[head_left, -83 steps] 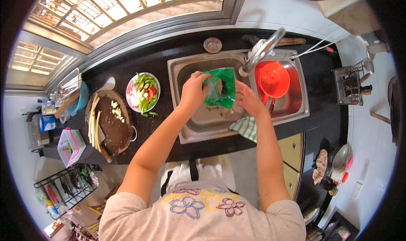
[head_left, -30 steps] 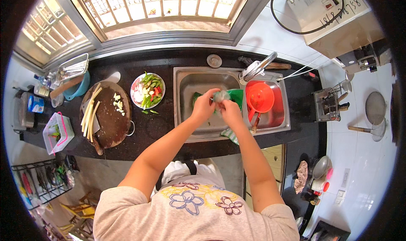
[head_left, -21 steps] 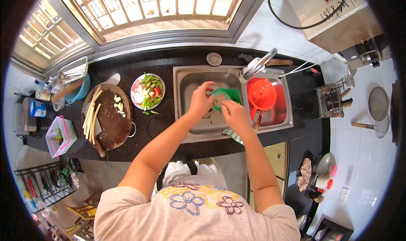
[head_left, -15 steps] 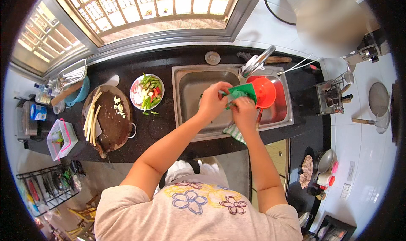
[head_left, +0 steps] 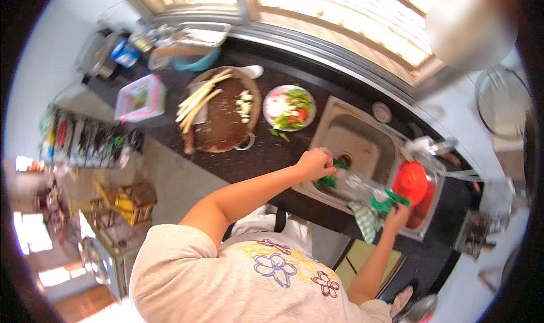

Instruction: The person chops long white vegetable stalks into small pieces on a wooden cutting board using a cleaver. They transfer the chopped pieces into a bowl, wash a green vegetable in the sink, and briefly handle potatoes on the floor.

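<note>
A clear plastic bag with green ends (head_left: 360,185) is stretched between my two hands over the double steel sink (head_left: 324,124). My left hand (head_left: 317,164) is closed on one end, above the near edge of the left bowl. The other end is in my right hand (head_left: 396,218), fingers closed on it, near the front rim of the right bowl. Just beyond that hand, a red plastic basin (head_left: 411,182) sits in the right bowl. A green-and-white checked cloth (head_left: 365,221) hangs over the sink's front edge beside my right hand. Motion blurs the bag, and what it contains cannot be made out.
Left of the sink stands a plate of cut vegetables (head_left: 289,108). Further left lies a round chopping board (head_left: 224,119) with pale stalks, chopped white pieces and a knife. A plastic basket (head_left: 140,99) and a blue bowl (head_left: 195,61) are at the far left. The faucet (head_left: 442,147) rises behind the sink.
The view has swung to the left. My hands, close together before, have moved apart, and the bunched green plastic is now pulled out lengthwise between them.
</note>
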Demonstrator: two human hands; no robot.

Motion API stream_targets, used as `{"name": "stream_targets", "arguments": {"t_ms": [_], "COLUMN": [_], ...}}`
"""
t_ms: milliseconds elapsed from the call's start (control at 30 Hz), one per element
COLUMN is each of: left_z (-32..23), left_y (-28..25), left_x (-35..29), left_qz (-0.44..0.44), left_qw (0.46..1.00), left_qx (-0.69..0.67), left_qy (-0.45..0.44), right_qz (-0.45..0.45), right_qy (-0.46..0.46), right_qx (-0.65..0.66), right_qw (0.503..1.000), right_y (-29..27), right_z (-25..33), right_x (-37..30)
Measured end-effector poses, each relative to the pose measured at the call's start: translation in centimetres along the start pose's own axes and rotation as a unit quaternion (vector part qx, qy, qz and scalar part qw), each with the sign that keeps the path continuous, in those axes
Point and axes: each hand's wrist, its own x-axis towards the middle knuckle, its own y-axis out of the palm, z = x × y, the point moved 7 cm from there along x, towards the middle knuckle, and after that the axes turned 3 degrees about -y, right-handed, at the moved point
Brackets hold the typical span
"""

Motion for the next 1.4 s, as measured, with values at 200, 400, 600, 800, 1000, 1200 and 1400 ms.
{"name": "stream_targets", "arguments": {"t_ms": [200, 400, 600, 800, 1000, 1200, 1400], "left_z": [11.5, 27.3, 34.1, 34.8, 35.7, 32.8, 30.6], "left_y": [-16.1, -29.1, -31.3, -32.9, -32.8, -34.5, -29.6], "left_x": [-9.8, -18.7, -17.5, -16.2, -16.3, -19.5, -30.2], "left_qz": [-0.298, -0.339, -0.235, -0.209, -0.184, -0.355, -0.501], "left_qw": [0.935, 0.857, 0.912, 0.933, 0.952, 0.905, 0.85], "left_qx": [0.16, 0.263, 0.252, 0.22, 0.205, 0.217, -0.083], "left_qy": [-0.104, -0.285, -0.221, -0.192, -0.136, -0.085, -0.14], "right_qz": [-0.027, 0.091, 0.146, 0.184, 0.173, 0.156, 0.515], "right_qy": [0.028, -0.242, -0.457, -0.534, -0.541, -0.29, 0.136], "right_qx": [0.184, 0.339, 0.258, 0.036, 0.055, 0.308, 0.595], "right_qw": [0.982, 0.905, 0.838, 0.824, 0.821, 0.893, 0.601], "right_y": [0.9, 6.0, 14.0, 21.7, 21.5, 14.3, 15.2], "right_z": [16.9, 47.9, 72.9, 80.1, 78.5, 72.6, 60.4], "right_x": [2.0, 0.2, 1.1, 2.7, 2.1, -1.4, -21.9]}}
